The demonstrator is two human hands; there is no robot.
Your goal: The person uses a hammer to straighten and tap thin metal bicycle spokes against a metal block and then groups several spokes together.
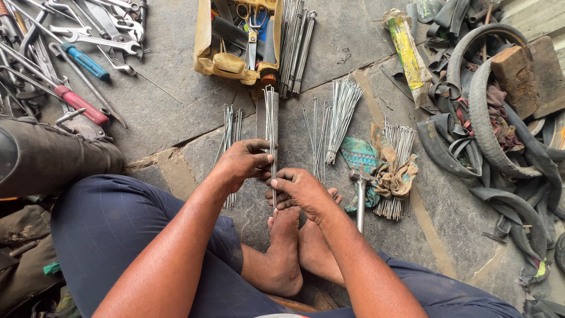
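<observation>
Holding a bundle of wheel spokes (271, 126) lengthwise on the stone floor (170, 118), left hand (246, 160) and right hand (297, 187) both in closed grip on it; risk: loose spokes could slip and scatter if grip relaxes

You're sitting on a grey stone-slab floor (170, 112). Lying on it: bundles of wheel spokes (340, 115), a hammer (359, 197), a heap of wrenches and screwdrivers (70, 53), a yellow tool tray (232, 44), and old tyres (488, 118).
</observation>
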